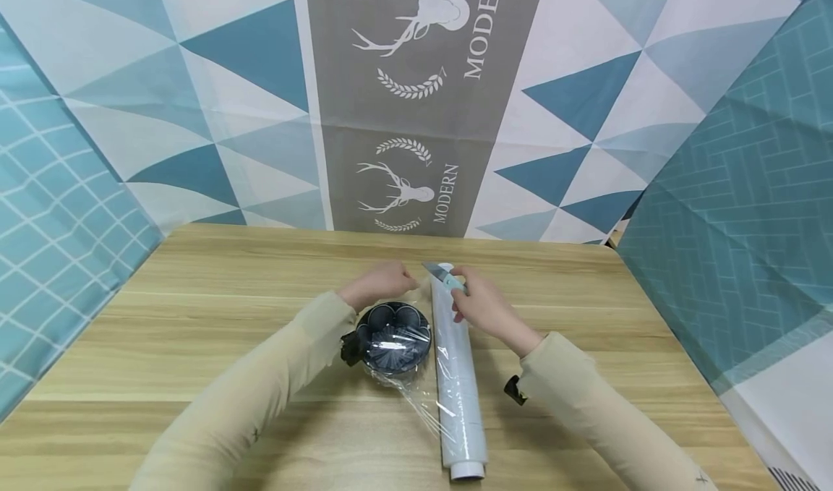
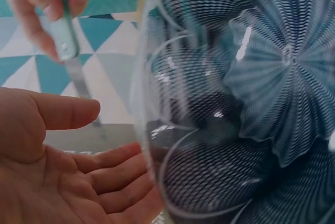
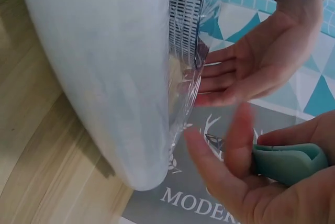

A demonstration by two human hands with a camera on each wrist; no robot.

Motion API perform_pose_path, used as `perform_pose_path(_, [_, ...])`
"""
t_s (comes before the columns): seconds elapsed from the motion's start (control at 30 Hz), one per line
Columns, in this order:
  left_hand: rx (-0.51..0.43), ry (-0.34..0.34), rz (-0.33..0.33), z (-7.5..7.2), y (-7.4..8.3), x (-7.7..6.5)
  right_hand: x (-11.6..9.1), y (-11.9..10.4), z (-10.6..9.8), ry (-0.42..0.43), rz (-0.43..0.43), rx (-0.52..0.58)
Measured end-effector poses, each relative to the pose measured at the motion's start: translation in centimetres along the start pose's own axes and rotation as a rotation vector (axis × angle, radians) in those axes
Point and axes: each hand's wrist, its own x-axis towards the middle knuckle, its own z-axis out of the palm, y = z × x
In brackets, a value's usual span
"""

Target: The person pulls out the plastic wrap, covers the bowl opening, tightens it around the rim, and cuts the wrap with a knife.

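Observation:
A round dark bowl (image 1: 395, 346) with fine patterned lines stands on the table under clear cling film (image 1: 416, 390). The film runs from it to a long white roll of cling film (image 1: 460, 382) lying just to its right. At the bowl's far side is my left hand (image 1: 385, 280); in the left wrist view its fingers (image 2: 118, 174) are nearly straight and meet the film's edge. My right hand (image 1: 484, 303), above the roll's far end, grips a small knife (image 2: 65, 41) by its pale teal handle. The blade points toward the left hand.
The wooden table (image 1: 228, 317) carries the bowl and roll. A patterned cloth (image 1: 260, 115) with triangles and deer heads hangs behind its far edge. Blue tiled-print cloths (image 1: 52, 187) flank the left and right sides.

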Motion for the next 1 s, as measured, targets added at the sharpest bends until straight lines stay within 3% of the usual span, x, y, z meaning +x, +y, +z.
perform_pose_path(0.13, [0.015,-0.024,-0.016,0.7,0.2,0.3,0.4,-0.1,0.6,0.036,0.015,-0.050])
perform_pose_path(0.4, [0.075,0.006,-0.014,1.8,0.5,0.9,0.4,-0.1,1.6,0.043,-0.016,-0.115])
perform_pose_path(0.6, [0.101,0.002,-0.025,1.7,0.4,1.1,0.1,-0.3,1.8,0.047,-0.048,-0.167])
perform_pose_path(1.0, [0.118,0.042,0.032,1.4,0.5,0.8,-0.1,-0.3,2.1,0.039,-0.109,-0.292])
